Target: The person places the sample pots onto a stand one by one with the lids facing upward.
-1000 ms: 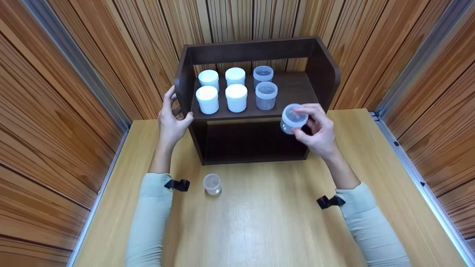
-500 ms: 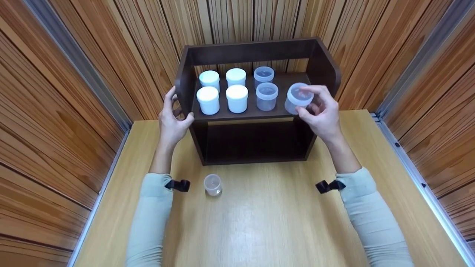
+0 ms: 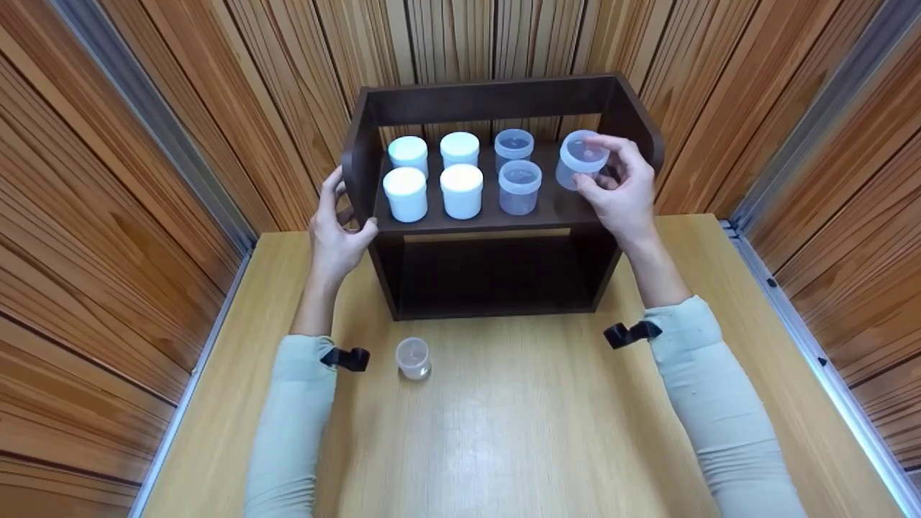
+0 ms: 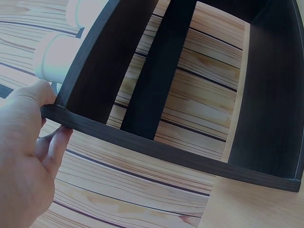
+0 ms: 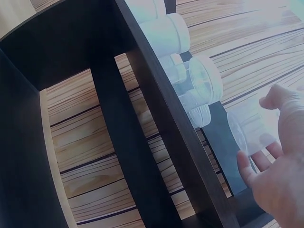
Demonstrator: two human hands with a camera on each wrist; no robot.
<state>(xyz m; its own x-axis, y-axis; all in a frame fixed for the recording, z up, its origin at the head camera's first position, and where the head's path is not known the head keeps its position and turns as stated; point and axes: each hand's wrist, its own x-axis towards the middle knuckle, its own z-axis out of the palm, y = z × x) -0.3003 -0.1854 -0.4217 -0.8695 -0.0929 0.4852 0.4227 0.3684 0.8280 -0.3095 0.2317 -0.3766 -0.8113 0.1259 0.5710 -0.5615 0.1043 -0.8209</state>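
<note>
My right hand [image 3: 624, 193] pinches a clear plastic jar [image 3: 571, 171] by its lid and side, over the right part of the dark brown shelf unit's [image 3: 489, 102] upper board. In the right wrist view, thumb and fingers lie on opposite sides of this clear jar [image 5: 247, 130]. Two more clear jars [image 3: 518, 194] stand just left of it, one behind the other. Further left, several white jars [image 3: 462, 198] with white lids stand in two rows. My left hand [image 3: 334, 241] grips the unit's left side panel, and the left wrist view has the thumb and fingers [image 4: 56, 148] around its edge.
A small clear cup [image 3: 413, 360] stands on the wooden table [image 3: 504, 417], in front of the unit's left half. The unit's lower compartment [image 3: 496, 277] opens toward me. Wood-patterned walls [image 3: 115, 216] close in the back and both sides.
My right hand has carried the clear jar from in front of the shelf unit up and back over the upper board. The left hand keeps its grip on the side panel.
</note>
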